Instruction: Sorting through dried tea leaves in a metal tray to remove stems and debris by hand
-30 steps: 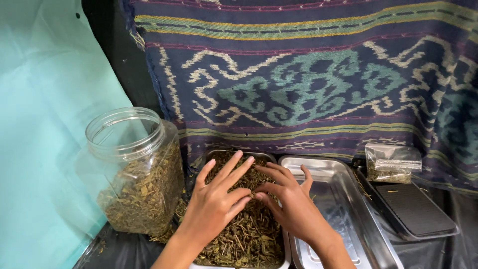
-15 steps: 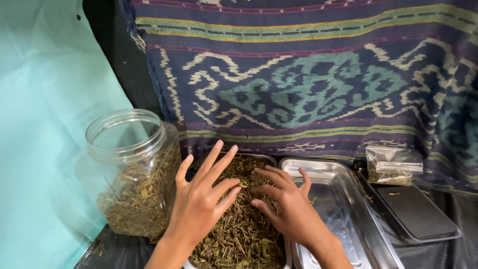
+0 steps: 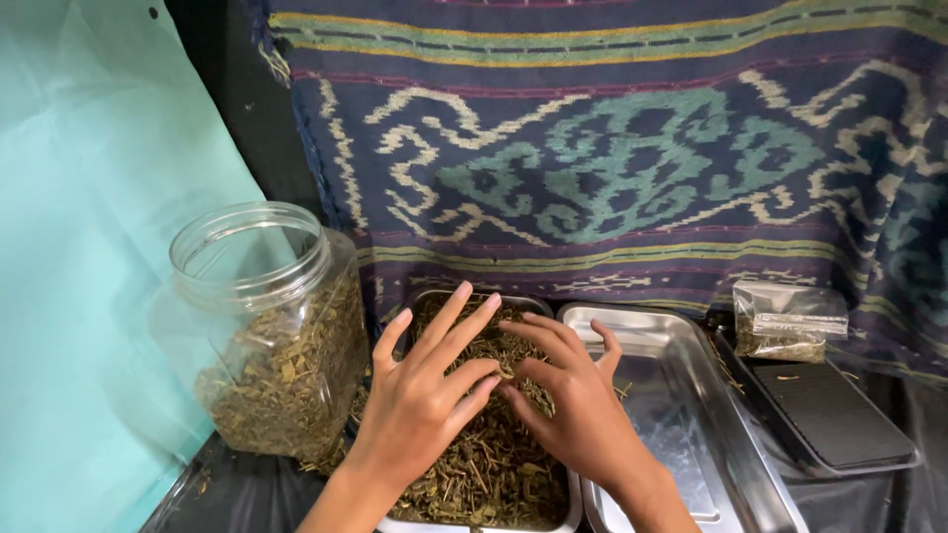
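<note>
A metal tray (image 3: 427, 302) in front of me is filled with dried green-brown herbs (image 3: 484, 474). My left hand (image 3: 425, 395) lies flat on the herbs with its fingers spread, pointing away from me. My right hand (image 3: 568, 390) rests beside it on the same pile, fingers bent and digging into the leaves, its fingertips touching those of the left. Neither hand visibly grips anything.
A clear plastic jar (image 3: 267, 336) without a lid, partly filled with dried leaves, stands left of the tray. An empty metal tray (image 3: 681, 355) lies to the right, then a dark flat scale (image 3: 829, 415) and a small clear bag of herbs (image 3: 788, 321). Patterned cloth hangs behind.
My left hand has shifted left and spread its fingers wider over the herbs. My right hand stayed on the pile, fingers curling in. The view has moved slightly.
</note>
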